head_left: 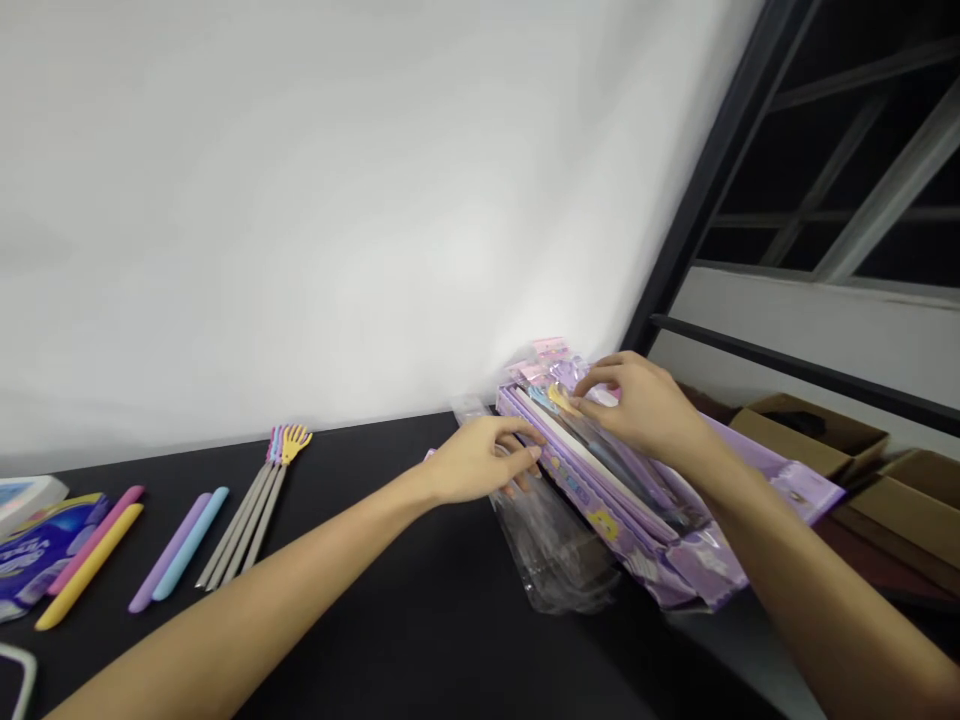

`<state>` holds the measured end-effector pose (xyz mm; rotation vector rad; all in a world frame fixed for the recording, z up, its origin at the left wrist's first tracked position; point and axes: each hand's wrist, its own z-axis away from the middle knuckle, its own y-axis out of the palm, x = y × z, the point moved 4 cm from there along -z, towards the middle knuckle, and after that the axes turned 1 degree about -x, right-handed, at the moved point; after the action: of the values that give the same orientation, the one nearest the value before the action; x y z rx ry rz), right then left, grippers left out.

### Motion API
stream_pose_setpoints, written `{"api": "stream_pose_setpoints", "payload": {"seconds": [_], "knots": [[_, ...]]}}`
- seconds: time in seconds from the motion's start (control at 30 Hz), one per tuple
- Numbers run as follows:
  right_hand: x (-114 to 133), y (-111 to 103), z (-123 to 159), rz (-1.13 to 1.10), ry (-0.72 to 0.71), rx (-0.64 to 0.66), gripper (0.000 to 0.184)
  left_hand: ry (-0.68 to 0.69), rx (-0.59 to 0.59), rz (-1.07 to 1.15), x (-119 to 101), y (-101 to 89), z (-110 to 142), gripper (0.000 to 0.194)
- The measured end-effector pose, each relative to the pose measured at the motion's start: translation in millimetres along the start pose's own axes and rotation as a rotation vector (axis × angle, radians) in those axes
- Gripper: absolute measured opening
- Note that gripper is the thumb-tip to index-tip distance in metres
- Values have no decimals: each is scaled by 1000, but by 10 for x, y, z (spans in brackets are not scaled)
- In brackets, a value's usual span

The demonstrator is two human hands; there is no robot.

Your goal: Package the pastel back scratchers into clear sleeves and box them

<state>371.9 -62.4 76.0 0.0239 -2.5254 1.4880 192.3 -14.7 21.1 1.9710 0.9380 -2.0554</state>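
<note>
A purple patterned cardboard box stands open at a slant, holding several items in clear plastic wrapping. My right hand is over it, thumb and fingertips close together beside the yellow claw-shaped head of a wrapped back scratcher; what lies between them is hidden. My left hand hovers by the box's left side, its fingers loosely bent and apart, with nothing visible in them. Under and beside it lie clear plastic sleeves. Farther left, several back scratchers with grey rods and coloured claw heads lie side by side.
On the black table are a purple tube, a blue tube, a yellow tube and a pink tube. A blue packet lies at far left. Cardboard boxes stand at right, beyond a black frame.
</note>
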Motion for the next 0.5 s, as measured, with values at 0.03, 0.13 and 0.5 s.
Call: {"api": "stream_pose_setpoints", "payload": {"seconds": [0.03,0.13,0.5], "knots": [[114,-33,-32,-34,4,-8,17,12,-2,-36,-16,-78,42,26],[538,-76,-140,-172,-11,43,17,43,-13,-187,-67,-394,242,25],[2057,608,-357,-537,-190,474,13,-345,-263,-784,36,-1794,1554,20]]}}
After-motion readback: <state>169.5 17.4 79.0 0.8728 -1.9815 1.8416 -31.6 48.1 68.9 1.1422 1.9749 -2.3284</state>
